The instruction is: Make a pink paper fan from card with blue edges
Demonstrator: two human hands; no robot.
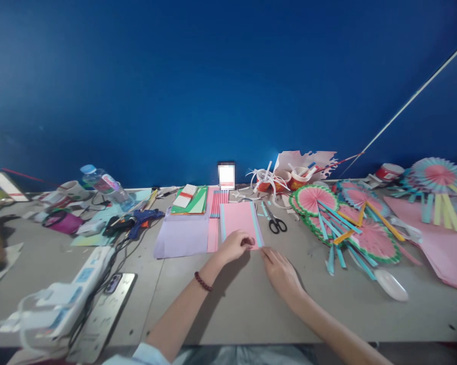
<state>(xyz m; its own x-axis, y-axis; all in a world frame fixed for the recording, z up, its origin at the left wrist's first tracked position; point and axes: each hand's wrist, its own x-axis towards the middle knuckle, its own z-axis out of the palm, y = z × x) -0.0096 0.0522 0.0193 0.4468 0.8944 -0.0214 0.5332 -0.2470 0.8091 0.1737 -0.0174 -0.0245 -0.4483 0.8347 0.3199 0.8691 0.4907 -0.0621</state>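
Observation:
A pink paper sheet (238,223) with light blue strips along its left and right sides lies flat in front of me. My left hand (238,245), with a beaded bracelet on the wrist, rests at the sheet's lower edge; its fingers are curled together, and what they hold, if anything, is too small to make out. At the sheet's lower right corner, the fingertips of my right hand (279,268) touch the end of the blue strip, fingers extended and flat. Black-handled scissors (277,225) lie just right of the sheet.
Purple paper (182,235) and a green stack (198,202) lie left. Paper fans (376,241) and a white spoon (391,285) are right. A blue glue gun (142,218), power strip (79,289), phone (108,314) and bottle (106,183) occupy the left side.

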